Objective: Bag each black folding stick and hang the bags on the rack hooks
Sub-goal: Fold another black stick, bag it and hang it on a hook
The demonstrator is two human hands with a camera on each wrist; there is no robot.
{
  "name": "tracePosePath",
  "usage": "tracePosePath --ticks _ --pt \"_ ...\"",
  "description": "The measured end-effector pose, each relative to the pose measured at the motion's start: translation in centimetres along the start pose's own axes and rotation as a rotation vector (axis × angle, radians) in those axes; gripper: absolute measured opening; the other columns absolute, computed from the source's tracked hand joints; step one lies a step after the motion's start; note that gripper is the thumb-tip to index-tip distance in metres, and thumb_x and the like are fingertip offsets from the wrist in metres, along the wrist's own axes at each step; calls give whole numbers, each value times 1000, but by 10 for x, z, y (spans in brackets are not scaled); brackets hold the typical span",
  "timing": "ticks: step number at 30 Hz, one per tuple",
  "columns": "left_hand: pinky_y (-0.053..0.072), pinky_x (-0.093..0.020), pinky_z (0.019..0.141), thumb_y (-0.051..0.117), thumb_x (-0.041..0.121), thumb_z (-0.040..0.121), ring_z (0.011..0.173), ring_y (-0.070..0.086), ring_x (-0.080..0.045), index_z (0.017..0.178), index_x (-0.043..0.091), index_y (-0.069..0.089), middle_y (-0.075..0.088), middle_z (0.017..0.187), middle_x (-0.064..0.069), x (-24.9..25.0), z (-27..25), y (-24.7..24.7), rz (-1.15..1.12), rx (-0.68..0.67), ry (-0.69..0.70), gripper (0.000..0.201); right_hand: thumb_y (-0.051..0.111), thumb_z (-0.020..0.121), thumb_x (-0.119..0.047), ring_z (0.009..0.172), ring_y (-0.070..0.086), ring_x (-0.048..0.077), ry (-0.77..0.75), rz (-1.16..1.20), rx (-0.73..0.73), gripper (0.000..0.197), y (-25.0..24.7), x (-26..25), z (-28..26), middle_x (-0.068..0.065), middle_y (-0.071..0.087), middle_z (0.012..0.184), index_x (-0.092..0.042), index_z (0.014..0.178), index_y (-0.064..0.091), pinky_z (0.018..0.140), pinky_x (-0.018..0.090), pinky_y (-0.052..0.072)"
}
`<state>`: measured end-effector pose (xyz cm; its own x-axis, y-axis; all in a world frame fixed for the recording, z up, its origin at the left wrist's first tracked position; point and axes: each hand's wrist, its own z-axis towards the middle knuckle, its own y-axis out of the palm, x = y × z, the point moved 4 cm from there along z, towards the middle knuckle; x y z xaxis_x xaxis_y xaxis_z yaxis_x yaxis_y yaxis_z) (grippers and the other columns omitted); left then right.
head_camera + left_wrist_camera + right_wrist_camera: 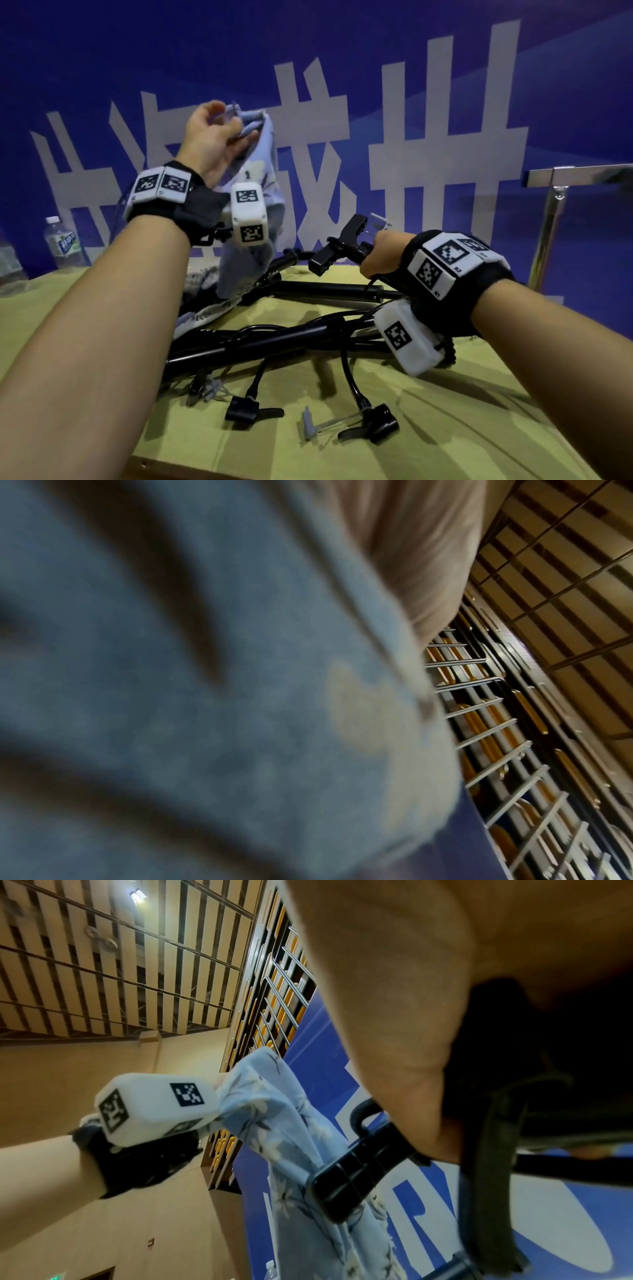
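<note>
Dim and blue-tinted overall in the head view, with soft shadows falling toward the near edge of the bench [445,428]. Strong wide-angle bending at the edges — forearms stretched large. Badly blurred in the left wrist view, where pale blue cloth [205,696] fills most of the picture. Sharper in the right wrist view — a ceiling lamp [139,895] glaring, the near hand [394,1001] soft.

sticks [274,342] on table [445,428], bottle [65,245] far left

1 bag [255,192], 1 bottle [65,244], 1 rack [561,192], several sticks [260,337]
</note>
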<state>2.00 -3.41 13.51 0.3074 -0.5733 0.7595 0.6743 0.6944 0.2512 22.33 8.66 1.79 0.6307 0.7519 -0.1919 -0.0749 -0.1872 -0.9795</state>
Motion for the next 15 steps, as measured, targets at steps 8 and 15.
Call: tracePosePath --ticks 8,15 --pt "51 -16 58 48 -16 88 63 67 -5 101 14 46 57 95 -4 36 -21 80 126 -113 12 33 51 92 -16 57 38 12 85 41 97 21 -32 46 -27 2 40 68 -9 74 42 47 19 31" --pt "53 -18 56 44 -13 90 58 66 -8 100 6 57 70 69 -2 34 -37 141 3 -273 -101 25 50 92 -17 56 41 13 163 96 173 21 -53 93 -53 3 42 67 -8 74 45 47 19 33"
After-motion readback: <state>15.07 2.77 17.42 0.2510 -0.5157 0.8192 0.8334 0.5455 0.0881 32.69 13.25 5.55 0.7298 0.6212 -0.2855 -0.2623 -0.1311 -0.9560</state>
